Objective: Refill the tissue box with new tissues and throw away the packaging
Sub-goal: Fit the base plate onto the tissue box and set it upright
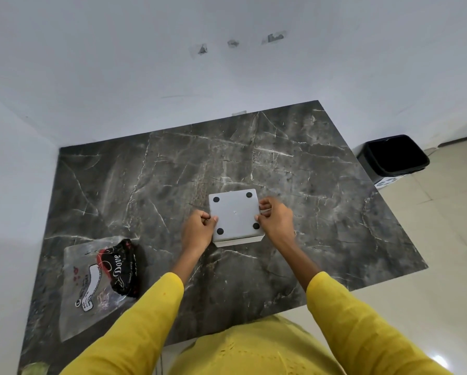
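You hold the tissue box (235,216) upside down near the middle of the tabletop (294,163), with its base and four black feet facing up. Your left hand (198,231) pinches the left edge of the base, and your right hand (277,221) pinches the right edge, so both hands are closed on the box. I judge that you are either closing the base after the refill or opening it; the tissues inside are not visible, so I cannot tell which.

The packaging (97,282) lies flat to the left of the box and nearer to you, well apart from it. It looks empty, which suggests the new tissues are already out. It is not yet thrown away.

The black bin (394,156) stands on the floor, far to the right of the box, beyond the tabletop edge. Nothing lies between the box and the packaging, and nothing blocks the way to the bin.
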